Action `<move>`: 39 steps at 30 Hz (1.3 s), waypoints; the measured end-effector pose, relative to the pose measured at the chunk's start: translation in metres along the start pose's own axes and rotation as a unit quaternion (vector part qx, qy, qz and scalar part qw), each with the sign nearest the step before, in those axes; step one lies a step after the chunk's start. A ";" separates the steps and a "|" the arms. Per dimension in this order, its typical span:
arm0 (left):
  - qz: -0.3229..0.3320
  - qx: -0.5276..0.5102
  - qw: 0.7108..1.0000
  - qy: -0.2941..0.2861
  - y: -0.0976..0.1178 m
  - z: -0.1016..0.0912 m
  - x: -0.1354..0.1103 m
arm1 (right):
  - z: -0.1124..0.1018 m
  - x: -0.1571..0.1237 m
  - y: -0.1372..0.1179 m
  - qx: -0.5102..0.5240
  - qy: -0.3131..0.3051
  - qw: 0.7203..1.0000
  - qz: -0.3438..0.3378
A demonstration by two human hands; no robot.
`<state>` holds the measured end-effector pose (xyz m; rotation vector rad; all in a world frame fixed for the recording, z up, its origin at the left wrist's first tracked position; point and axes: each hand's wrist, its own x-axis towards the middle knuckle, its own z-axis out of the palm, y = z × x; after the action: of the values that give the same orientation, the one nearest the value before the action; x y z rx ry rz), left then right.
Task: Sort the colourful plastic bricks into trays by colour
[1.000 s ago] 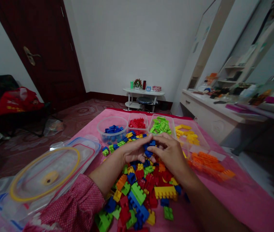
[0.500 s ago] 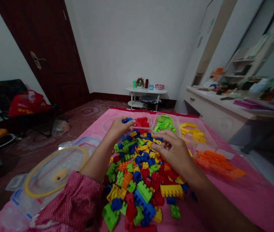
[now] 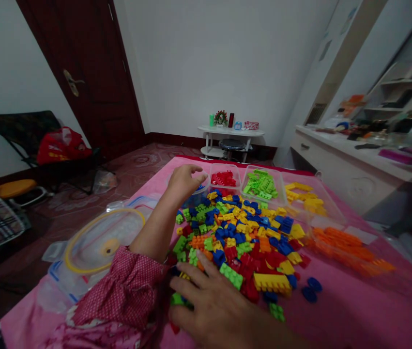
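Observation:
My left hand [image 3: 184, 182] reaches over the clear container of blue bricks [image 3: 195, 198] at the far left of the pile. Its thumb and fingers are apart, and I see nothing between them. My right hand [image 3: 209, 300] lies low over the near part of the heap of mixed building bricks [image 3: 242, 228], fingers spread and pointing away from me. It hides the bricks under it. A long yellow brick [image 3: 271, 283] and a light green brick [image 3: 231, 275] lie to the right of its fingers.
Clear boxes hold red bricks [image 3: 223, 179], green bricks [image 3: 261, 184], yellow bricks [image 3: 304, 198] and orange bricks [image 3: 347, 247]. Clear lids, one with a yellow ring [image 3: 68, 254], lie at left. Two blue discs [image 3: 309, 294] rest on the pink cloth [image 3: 340, 315].
My right hand has moved from the far right side of the pile down to its near left part and spread out. My left hand has stayed by the blue container, its fingers lifting. The view has shifted.

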<state>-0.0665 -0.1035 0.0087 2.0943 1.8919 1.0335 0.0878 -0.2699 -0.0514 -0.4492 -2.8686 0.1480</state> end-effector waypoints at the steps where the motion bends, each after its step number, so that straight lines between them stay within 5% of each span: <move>1: 0.003 -0.005 1.000 -0.002 0.001 -0.002 0.000 | -0.003 -0.001 0.001 0.002 -0.003 1.000 0.010; 7: -0.003 -0.032 0.999 -0.034 0.004 -0.010 -0.002 | -0.042 -0.010 0.029 0.015 0.033 0.987 0.156; 14: 0.021 -0.043 0.999 -0.003 0.008 -0.020 -0.004 | -0.062 -0.019 0.076 -0.107 0.057 0.951 0.285; 18: 0.022 -0.048 0.999 -0.009 0.014 -0.028 -0.007 | -0.060 0.018 0.051 -0.048 0.100 0.963 0.247; 25: 0.023 -0.055 0.998 -0.005 0.017 -0.036 -0.009 | -0.005 0.074 0.003 0.007 -0.053 0.992 0.116; 30: 0.029 -0.046 0.998 -0.011 0.013 -0.032 -0.008 | 0.010 0.073 0.011 -0.051 -0.030 0.992 0.108; 34: 0.033 -0.033 0.998 -0.031 0.012 -0.026 -0.007 | -0.002 0.060 0.024 -0.098 -0.063 0.985 0.125; 39: 0.049 -0.036 0.997 -0.046 0.019 -0.015 -0.010 | -0.019 0.032 0.037 -0.094 -0.009 0.977 0.189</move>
<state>-0.0594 -0.1216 0.0260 2.1736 1.7005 0.9893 0.0741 -0.2234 -0.0309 -1.0347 -2.7929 -0.0574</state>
